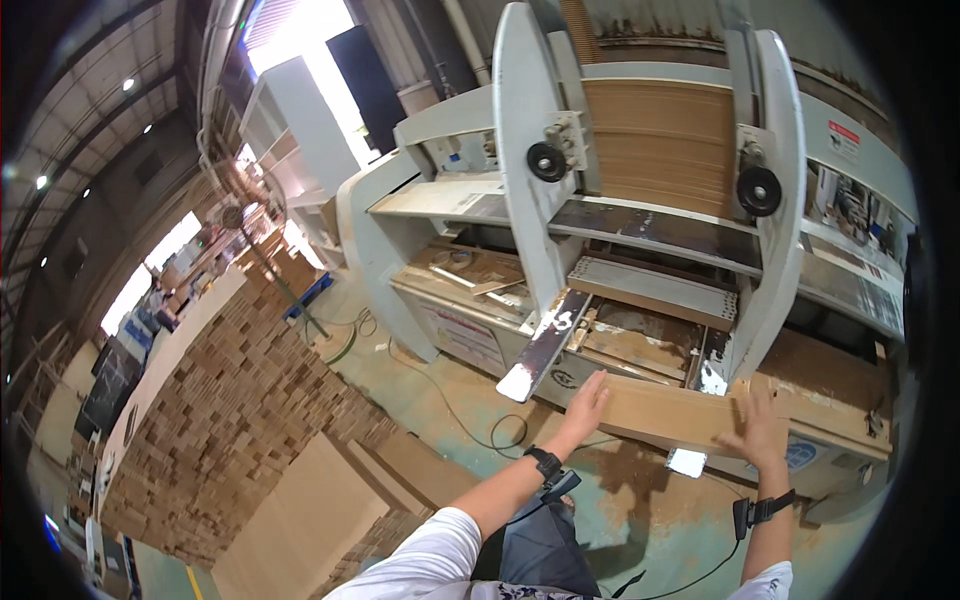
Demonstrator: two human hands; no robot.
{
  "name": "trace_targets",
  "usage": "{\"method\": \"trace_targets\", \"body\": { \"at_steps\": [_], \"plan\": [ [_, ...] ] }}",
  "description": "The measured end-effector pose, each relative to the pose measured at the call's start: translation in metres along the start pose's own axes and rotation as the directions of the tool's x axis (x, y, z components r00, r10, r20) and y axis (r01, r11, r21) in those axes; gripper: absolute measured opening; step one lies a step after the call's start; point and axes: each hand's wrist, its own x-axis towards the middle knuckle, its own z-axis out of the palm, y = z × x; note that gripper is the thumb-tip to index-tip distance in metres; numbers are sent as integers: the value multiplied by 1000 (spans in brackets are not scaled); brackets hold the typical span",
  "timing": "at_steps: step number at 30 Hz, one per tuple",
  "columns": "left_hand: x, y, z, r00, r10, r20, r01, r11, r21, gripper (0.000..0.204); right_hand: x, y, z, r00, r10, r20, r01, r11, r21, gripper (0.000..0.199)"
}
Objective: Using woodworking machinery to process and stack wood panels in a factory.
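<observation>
Two bare hands on one flat stack of brown cardboard sheets (672,412), which lies at the front lower edge of the grey-white machine (520,130), tilted slightly down toward the right. Left hand (588,396) rests flat against the stack's left end, fingers extended and together, not curled round anything. Right hand (758,432) lies on the stack's upper face near its right part, fingers spread, palm down; pressing rather than gripping, as far as the view shows. Each wrist carries one black band, two in all; the left one is a wristwatch (545,463). Two upright white machine arms, each with one black round knob: one knob (546,161) on the left arm, one knob (759,189) on the right. Between the arms, one tall stack of brown board (665,140) stands loaded in the machine. One rectangular red-and-white warning label (844,141) on the upper right panel of the housing. At left, one large pallet pile of folded brown cardboard (240,410), and flat sheets (300,520) lie beside it on the green floor (440,385). One black cable (500,430) loops across the floor.
</observation>
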Motion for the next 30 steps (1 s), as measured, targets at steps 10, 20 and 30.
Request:
{"method": "trace_targets", "body": {
  "at_steps": [10,20,30],
  "plan": [
    [-4,-5,12,993,63,-99,-63,998,13,40,13,-9,9,926,-313,212,323,946,-16,101],
    [-158,-95,-153,883,-272,-382,210,958,-196,41,-61,-113,37,949,-94,300,118,991,-65,101],
    [-460,-212,-384,197,-640,-743,820,523,-234,45,-17,-376,168,498,-410,764,-562,518,644,61]
  ]
}}
